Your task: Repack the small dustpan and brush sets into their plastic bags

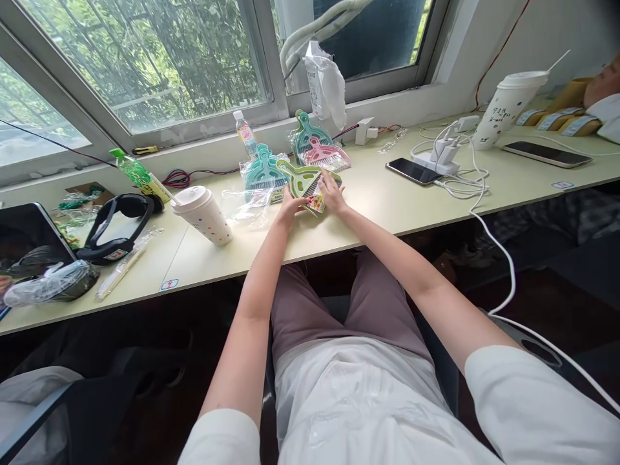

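Observation:
Just above the front part of the desk is a light green mini dustpan and brush set (301,181) with a printed card at its lower end. My left hand (291,206) grips its lower left edge, fingers partly hidden beneath. Across its right side lies my right hand (332,194), fingers over the bristles and holding that edge. Behind my left hand, a teal dustpan and brush set (264,169) lies in clear wrapping. Farther back are another teal set (310,129) and a pink set (323,152), both in clear plastic. Loose clear film (247,208) lies left of my left hand.
A lidded paper cup (203,216), green bottle (133,171), headphones (116,226) and a tablet (36,242) stand left. Rightward are a phone (413,172), a power strip (437,161) with cables, a second cup (506,110) and another person's sleeve (611,116).

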Demonstrator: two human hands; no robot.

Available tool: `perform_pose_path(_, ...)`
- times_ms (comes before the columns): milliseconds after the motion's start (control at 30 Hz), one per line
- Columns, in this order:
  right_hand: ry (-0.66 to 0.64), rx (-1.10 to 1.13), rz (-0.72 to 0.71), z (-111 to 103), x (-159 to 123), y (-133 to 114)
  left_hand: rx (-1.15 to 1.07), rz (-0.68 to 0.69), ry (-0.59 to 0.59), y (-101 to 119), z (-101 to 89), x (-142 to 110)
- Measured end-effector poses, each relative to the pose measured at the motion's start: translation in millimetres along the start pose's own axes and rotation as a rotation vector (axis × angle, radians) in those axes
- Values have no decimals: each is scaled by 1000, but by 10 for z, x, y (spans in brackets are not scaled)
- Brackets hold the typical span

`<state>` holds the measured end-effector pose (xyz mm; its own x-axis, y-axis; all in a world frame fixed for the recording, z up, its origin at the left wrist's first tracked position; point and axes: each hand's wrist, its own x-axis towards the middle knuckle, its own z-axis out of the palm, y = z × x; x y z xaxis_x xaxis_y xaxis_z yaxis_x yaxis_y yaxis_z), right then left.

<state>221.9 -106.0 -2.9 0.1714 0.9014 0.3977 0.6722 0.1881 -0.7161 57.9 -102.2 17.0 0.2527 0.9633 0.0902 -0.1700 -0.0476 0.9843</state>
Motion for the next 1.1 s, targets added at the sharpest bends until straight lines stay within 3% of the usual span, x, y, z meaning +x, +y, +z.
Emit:
perform_pose_path(133,249,131,230,-100,25,62,-9,25,2,19,-30,4)
perform_pose_path(233,163,520,403,-95,28,35,-4,21,-15,38,-49,8)
perform_pose_path(300,60,812,424,-70,22,7,8,14,-25,45,-60,9)
perform_pose_path(400,44,1042,423,-66,10,-16,17,22,-35,52,-71,8)
perform_pose_path(700,-89,1114,318,-171,-90,-52,10,18,46,103,-59,-31)
perform_pose_path(967,-126,1159,330,-155,-107,-47,4,15,118,58,-61,17)
perform_pose_path(1100,-111,1147,330,-159,-110,-42,1,87,70,70,-46,-17)
